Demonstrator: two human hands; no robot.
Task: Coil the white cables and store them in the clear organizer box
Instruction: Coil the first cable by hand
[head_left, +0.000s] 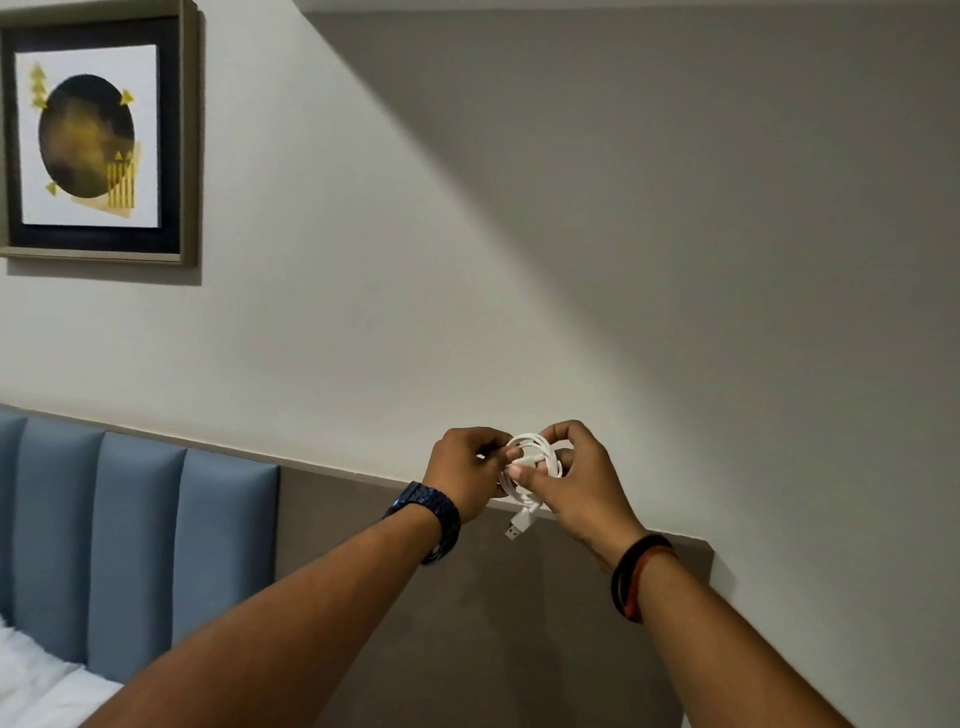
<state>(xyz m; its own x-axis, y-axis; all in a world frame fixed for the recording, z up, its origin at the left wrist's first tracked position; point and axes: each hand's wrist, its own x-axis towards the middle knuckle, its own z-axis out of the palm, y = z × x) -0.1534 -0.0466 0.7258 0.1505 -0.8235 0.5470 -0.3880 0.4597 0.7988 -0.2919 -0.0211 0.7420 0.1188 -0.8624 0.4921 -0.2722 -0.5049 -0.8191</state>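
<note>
This is looking like a bedroom, at home or in a hotel. A blue padded headboard (140, 551) with upright panels is standing against the wall, with white bedding (36, 680) lying at its foot. A grey-brown wall panel (493, 623) is running on beside the headboard, and a framed abstract print (96, 132) is hanging on the pale wall (415, 286) above.

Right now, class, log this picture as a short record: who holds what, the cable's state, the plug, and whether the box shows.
left hand: fingers pinching the white cable
right hand: fingers gripping the same coil
cable state: wound in small loops, held in the air between both hands
USB plug: hanging loose below the coil
organizer box: not in view
background: framed picture, blue headboard
</note>
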